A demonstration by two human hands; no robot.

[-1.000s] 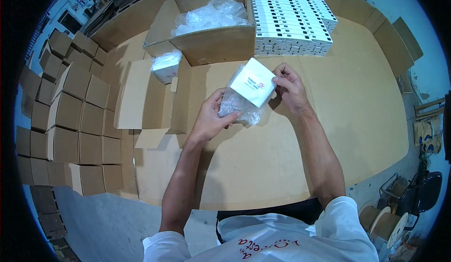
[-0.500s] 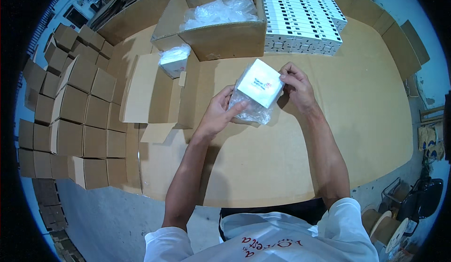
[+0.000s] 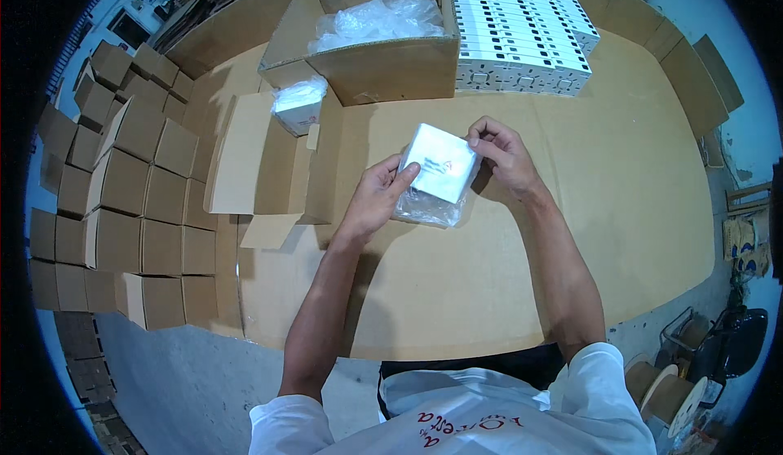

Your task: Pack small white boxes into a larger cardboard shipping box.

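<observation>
Person stands at a cardboard-covered desk [image 3: 522, 292], forearms entering from the lower edge; both hands meet above the middle of the desk on a small white box [image 3: 440, 163]; box is flat, squarish, tilted, one corner up toward the far side; a clear plastic bag [image 3: 424, 208] hangs under and around its near half, crumpled against the left palm.

Left hand [image 3: 377, 198] grips box and bag from the left, thumb lying across the box's top face, fingers curled below in the plastic; right hand [image 3: 502, 151] pinches the box's far right corner between thumb and fingertips, remaining fingers bent; both hands closed on the box; box held clear of the desk or just above it, cannot tell which.

Behind the hands, an open carton [image 3: 383, 55] stuffed with more clear plastic [image 3: 375, 18]; touching its right side, a block of white boxes [image 3: 522, 35] stacked in tight rows with dark marks on their ends; left of the carton, a small wrapped box [image 3: 298, 106] sits on folded brown flaps [image 3: 261, 161]; far left, off the desk edge, a stack of shut brown cartons [image 3: 122, 186] in rows; bottom right, spools [image 3: 661, 390] on the floor.
</observation>
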